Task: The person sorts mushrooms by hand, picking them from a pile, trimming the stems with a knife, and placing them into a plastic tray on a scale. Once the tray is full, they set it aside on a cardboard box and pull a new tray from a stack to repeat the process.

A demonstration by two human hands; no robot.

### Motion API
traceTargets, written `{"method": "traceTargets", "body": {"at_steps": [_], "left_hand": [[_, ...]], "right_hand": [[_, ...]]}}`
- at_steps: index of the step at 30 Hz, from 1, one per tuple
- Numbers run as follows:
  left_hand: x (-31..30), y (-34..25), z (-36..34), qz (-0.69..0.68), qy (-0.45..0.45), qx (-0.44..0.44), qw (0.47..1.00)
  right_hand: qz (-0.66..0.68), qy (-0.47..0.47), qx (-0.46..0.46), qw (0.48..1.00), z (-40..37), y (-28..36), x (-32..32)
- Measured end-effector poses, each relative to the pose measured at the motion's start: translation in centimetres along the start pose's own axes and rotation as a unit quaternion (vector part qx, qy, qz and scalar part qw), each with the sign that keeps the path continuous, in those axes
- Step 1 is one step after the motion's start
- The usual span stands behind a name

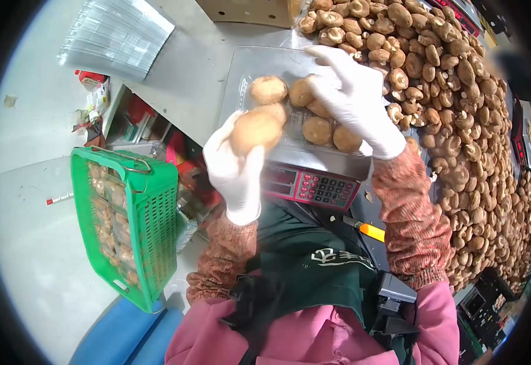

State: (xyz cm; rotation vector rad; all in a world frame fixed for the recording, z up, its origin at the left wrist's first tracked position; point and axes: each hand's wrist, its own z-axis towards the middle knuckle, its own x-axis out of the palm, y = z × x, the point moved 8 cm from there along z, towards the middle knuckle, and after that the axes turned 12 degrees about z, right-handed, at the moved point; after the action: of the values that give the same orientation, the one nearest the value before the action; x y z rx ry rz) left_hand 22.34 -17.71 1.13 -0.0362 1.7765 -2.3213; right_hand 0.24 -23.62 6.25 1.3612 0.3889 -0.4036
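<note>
My left hand (pixel 235 167), in a white glove, is closed round a large brown shiitake mushroom (pixel 256 132), slightly blurred, at the near left side of a clear plastic tray (pixel 245 91). The tray rests on the metal pan of a digital scale (pixel 329 190). Several shiitake mushrooms lie in it, one at the far left (pixel 268 90) and one near the front (pixel 317 130). Over the tray's right side is my right hand (pixel 356 91), also gloved, its fingers apart. Some fingertips come down close to a mushroom (pixel 300 93) at the back middle.
A big heap of shiitake mushrooms (pixel 460 121) covers the right side. A green crate (pixel 156 225) with packed trays stands lower left. Stacked clear trays (pixel 116 36) lie at upper left, beside a cardboard box (pixel 250 12). An orange-handled knife (pixel 372 232) lies below the scale.
</note>
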Motion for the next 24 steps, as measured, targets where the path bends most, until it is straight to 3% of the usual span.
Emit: {"method": "traceTargets", "body": {"at_steps": [2, 4, 6, 8, 10, 13, 16, 17, 18, 24], "left_hand": [[2.4, -1.1, -0.1, -0.018, 0.056, 0.043, 0.997], [4.4, -1.1, -0.1, 0.234, 0.098, 0.194, 0.948], [4.6, -2.0, -0.5, 0.379, 0.087, 0.226, 0.893], [3.3, -2.0, -0.6, 0.417, 0.072, 0.218, 0.88], [2.7, -1.9, -0.4, 0.408, 0.075, 0.203, 0.887], [2.3, -2.2, -0.5, 0.439, 0.096, 0.211, 0.868], [0.9, -2.0, 0.2, 0.413, 0.069, 0.197, 0.886], [-0.3, -1.5, 0.8, 0.384, 0.029, 0.203, 0.9], [-1.0, -1.5, 1.8, 0.319, 0.006, 0.177, 0.931], [-2.7, -4.6, 6.9, 0.276, -0.016, 0.116, 0.954]], "right_hand": [[0.153, -0.078, 0.009, 0.985, -1.5, -1.9, -2.3], [0.129, -0.13, 0.002, 0.983, -3.4, -3.4, -4.3], [0.115, -0.144, 0.06, 0.981, -6.1, -3.9, -6.3], [0.135, -0.191, 0.095, 0.968, -9.4, -5.5, -8.5], [0.185, -0.24, 0.11, 0.947, -12.4, -6.5, -10.7], [0.15, -0.309, 0.156, 0.926, -17.8, -9.4, -14.1], [0.074, -0.354, 0.184, 0.914, -22.6, -9.3, -16.4], [0.097, -0.362, 0.233, 0.897, -24.3, -9.9, -16.9], [0.103, -0.371, 0.217, 0.897, -26.0, -10.8, -17.6], [0.099, -0.437, 0.238, 0.862, -33.1, -11.0, -20.4]]}}
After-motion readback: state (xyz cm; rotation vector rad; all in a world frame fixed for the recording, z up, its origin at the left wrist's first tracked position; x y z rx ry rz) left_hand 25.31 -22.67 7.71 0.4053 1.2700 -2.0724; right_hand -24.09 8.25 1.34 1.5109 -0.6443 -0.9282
